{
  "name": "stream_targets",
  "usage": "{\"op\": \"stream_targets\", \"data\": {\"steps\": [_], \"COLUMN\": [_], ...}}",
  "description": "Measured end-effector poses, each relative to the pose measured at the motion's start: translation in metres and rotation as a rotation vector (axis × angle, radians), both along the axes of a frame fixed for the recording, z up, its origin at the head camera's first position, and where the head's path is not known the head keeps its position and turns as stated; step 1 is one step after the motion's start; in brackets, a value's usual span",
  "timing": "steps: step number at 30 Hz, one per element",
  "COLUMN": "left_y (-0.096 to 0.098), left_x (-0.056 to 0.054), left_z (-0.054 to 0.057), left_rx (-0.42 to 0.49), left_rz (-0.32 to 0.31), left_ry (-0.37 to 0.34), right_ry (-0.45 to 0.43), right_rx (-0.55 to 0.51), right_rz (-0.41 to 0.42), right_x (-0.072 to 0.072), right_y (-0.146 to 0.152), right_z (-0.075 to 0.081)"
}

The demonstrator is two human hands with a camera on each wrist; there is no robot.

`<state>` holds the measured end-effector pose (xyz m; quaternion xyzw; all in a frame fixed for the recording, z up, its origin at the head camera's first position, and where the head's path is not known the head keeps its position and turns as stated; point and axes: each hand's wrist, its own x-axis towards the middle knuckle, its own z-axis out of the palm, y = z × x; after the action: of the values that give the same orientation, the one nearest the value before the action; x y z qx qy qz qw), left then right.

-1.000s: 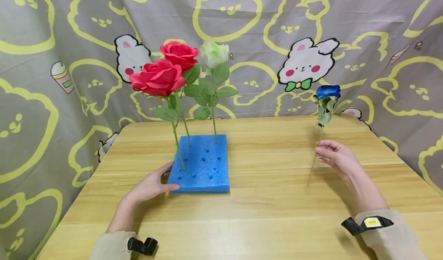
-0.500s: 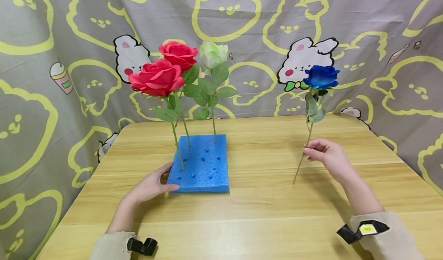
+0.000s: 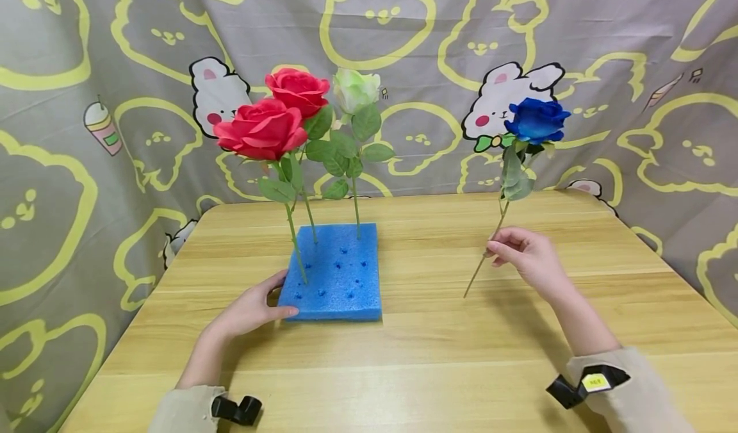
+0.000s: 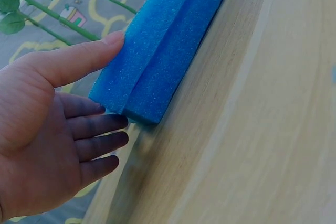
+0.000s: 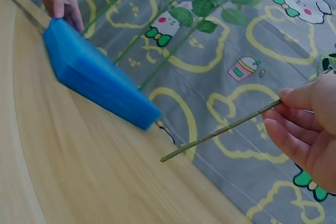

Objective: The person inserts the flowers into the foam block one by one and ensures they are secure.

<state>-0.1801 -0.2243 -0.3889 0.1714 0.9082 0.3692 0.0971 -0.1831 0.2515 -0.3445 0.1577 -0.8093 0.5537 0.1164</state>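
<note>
My right hand pinches the stem of a blue artificial rose between thumb and fingers, above the right side of the table. The bloom points up and the bare lower stem slants down to the left. At the left, my left hand rests against the near left corner of a blue foam block. Its thumb lies on the block's edge, while the other fingers stretch out straight by its side. Two red roses and a pale green-white rose stand upright in the foam.
Several small holes dot the foam's top. The block lies on a wooden table. Behind the table hangs a grey curtain with yellow outlines and white rabbit figures. Each wrist carries a black camera mount.
The right hand has moved left with the blue rose, and the bloom has risen and turned more to the camera. The left hand, foam block and standing roses have stayed in place.
</note>
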Motion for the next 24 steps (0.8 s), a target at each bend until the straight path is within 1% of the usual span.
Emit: {"op": "stream_targets", "data": {"steps": [5, 11, 15, 19, 24], "left_y": [0.0, 0.0, 0.0, 0.0, 0.0], "left_x": [0.002, 0.003, 0.002, 0.001, 0.0], "left_z": [0.001, 0.003, 0.001, -0.001, -0.001], "left_rx": [0.004, 0.007, 0.007, 0.014, 0.021], "left_rz": [0.002, 0.002, -0.007, -0.01, -0.004], "left_ry": [-0.006, -0.007, 0.005, 0.01, -0.002], "right_ry": [0.054, 0.136, 0.153, 0.152, 0.144], "right_rx": [-0.002, -0.035, -0.041, -0.01, 0.027], "right_rz": [0.024, 0.044, 0.083, 0.134, 0.191], "right_x": [-0.001, -0.001, -0.004, -0.008, -0.012], "right_y": [-0.017, -0.04, -0.055, -0.07, -0.092], "right_z": [0.006, 0.017, 0.022, 0.026, 0.028]}}
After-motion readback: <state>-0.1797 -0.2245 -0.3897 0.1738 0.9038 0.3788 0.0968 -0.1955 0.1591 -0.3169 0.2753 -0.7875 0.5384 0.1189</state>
